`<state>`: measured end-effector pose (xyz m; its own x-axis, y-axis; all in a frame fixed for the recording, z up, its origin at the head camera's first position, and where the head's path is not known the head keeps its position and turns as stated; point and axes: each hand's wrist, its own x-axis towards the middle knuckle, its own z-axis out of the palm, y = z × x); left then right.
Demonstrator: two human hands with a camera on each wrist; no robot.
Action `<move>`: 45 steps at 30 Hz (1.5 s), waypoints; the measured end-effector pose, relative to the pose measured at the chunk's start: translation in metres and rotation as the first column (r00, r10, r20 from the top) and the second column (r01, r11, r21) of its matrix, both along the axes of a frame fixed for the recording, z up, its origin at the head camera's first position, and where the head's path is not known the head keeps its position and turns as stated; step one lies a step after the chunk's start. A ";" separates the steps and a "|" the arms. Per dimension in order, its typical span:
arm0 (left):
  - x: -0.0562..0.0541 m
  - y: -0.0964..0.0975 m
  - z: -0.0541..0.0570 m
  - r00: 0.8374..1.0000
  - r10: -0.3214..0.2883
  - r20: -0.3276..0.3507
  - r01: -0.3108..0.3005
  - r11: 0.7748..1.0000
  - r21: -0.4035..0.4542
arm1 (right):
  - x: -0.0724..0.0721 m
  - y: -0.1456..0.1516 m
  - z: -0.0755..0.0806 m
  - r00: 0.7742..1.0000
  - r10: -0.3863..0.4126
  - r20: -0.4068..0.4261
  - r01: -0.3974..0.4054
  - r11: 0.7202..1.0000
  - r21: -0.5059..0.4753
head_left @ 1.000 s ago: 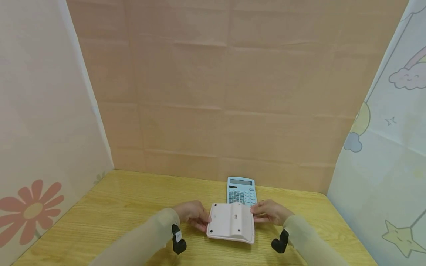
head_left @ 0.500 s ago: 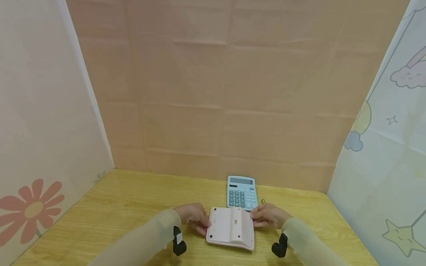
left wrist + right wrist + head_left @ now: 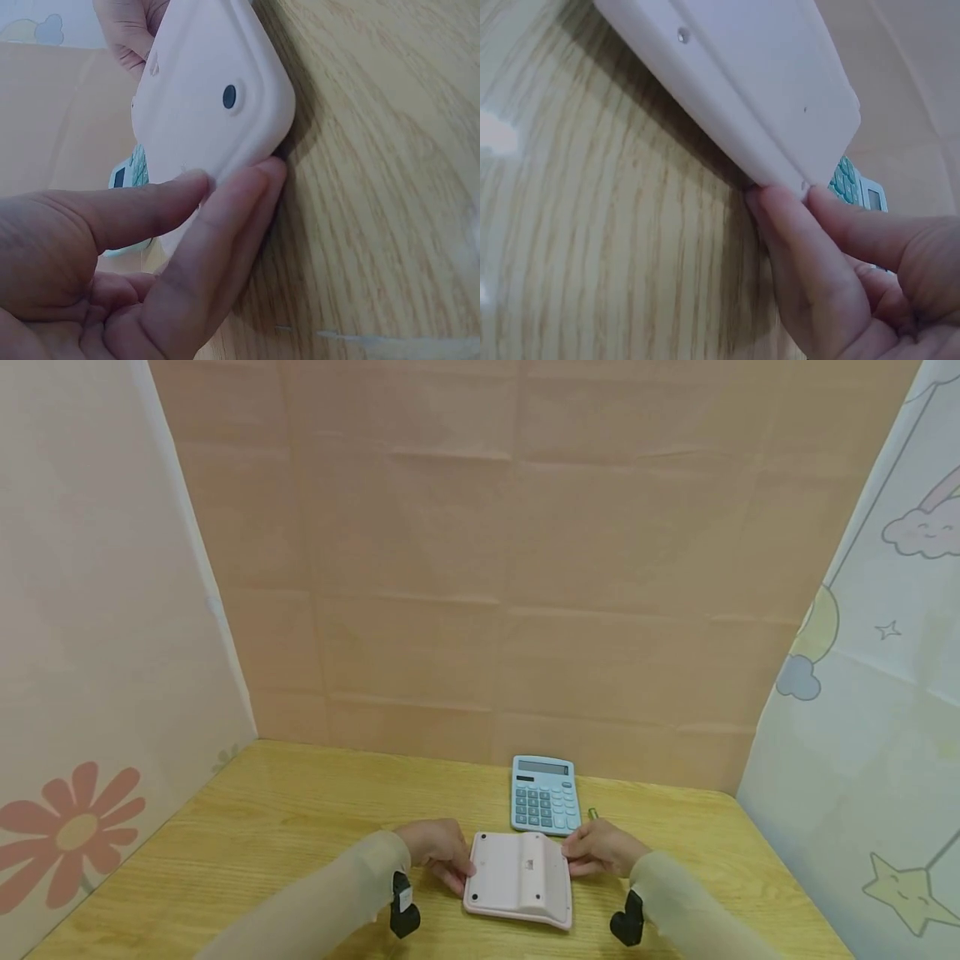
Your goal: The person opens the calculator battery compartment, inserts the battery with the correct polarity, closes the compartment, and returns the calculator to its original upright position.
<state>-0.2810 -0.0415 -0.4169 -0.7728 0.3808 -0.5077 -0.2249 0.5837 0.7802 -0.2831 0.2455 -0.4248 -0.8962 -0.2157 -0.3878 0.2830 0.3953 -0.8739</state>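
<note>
A pale pink calculator (image 3: 497,877) lies back side up in front of me, its raised ridge, dark round feet and small screw holes showing. My left hand (image 3: 441,853) pinches its left edge; in the left wrist view the thumb lies on the back and the fingers (image 3: 225,232) are under the rim. On the opposite edge, my right hand (image 3: 606,848) pinches the far right corner (image 3: 799,176) between thumb and fingers. In the wrist views the pink body stands tilted just over the wood. Its keys and display are hidden underneath.
Just beyond the pink calculator, a light blue calculator (image 3: 544,795) lies face up on the wooden table (image 3: 337,785). A small green object (image 3: 593,813) shows partly behind my right hand. A brown paper-like wall (image 3: 480,610) closes the back, with patterned sheets at both sides.
Both hands have drawn the pink calculator a little toward me. The blue calculator's lower keys, covered earlier, now show, and so does the green object by my right hand.
</note>
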 end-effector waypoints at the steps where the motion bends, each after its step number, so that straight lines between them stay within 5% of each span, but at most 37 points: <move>1: 0.000 0.000 0.000 1.000 -0.001 -0.001 0.001 1.000 -0.004 | 0.000 -0.001 -0.001 1.000 -0.005 -0.004 0.005 1.000 0.010; 13: -0.001 0.002 -0.001 1.000 -0.001 0.005 0.002 1.000 -0.023 | -0.001 -0.014 -0.003 0.992 -0.083 -0.095 0.099 0.979 0.178; 23: -0.003 0.003 -0.004 1.000 0.000 -0.005 0.000 0.999 -0.036 | -0.003 -0.015 -0.006 0.985 -0.161 -0.058 0.169 0.974 0.154; 45: 0.002 0.014 0.006 0.987 -0.022 -0.158 -0.016 0.972 -0.233 | -0.002 -0.017 -0.009 0.984 -0.156 -0.086 0.168 0.973 0.156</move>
<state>-0.2789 -0.0275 -0.4113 -0.8493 0.2692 -0.4541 -0.1075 0.7541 0.6480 -0.2855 0.2280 -0.4339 -0.9412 -0.0048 -0.3379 0.2927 0.4879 -0.8224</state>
